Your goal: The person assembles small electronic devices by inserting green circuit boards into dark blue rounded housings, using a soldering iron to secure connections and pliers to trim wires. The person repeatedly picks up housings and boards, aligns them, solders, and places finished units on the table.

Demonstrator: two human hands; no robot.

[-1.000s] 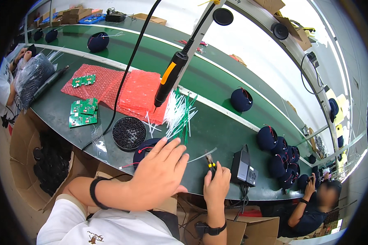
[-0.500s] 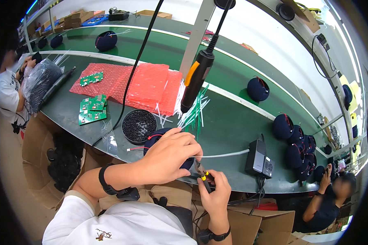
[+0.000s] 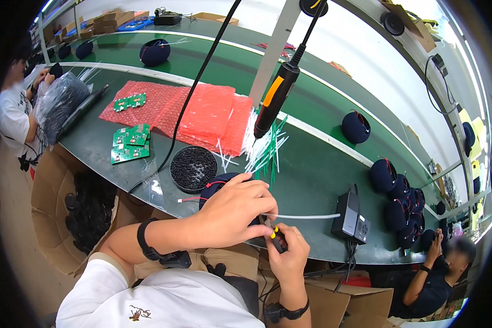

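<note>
My left hand (image 3: 238, 210) is curled over a dark blue, fabric-covered round shell (image 3: 210, 191) at the bench's near edge. The hand hides most of the shell. A red wire with a small white plug (image 3: 181, 200) sticks out on its left. In my right hand (image 3: 291, 252) is a pair of cutting pliers (image 3: 279, 244) with black and yellow handles. Their jaws are at my left fingertips, beside the shell; what lies between them is hidden. From that spot a thin white strip (image 3: 309, 216), like a cable tie, runs right toward a black box-shaped device (image 3: 352, 220).
A round dish of small black parts (image 3: 193, 168) stands beyond the shell. Green circuit boards (image 3: 130, 143), red bubble wrap (image 3: 208, 112) and white and green ties (image 3: 265, 145) lie farther back. An electric screwdriver (image 3: 277, 98) hangs overhead. More shells (image 3: 396, 213) sit right; two people work nearby.
My view has shifted slightly, so the bench appears a little farther right. The pliers and my left fingertips have come closer together. Both hands keep their holds.
</note>
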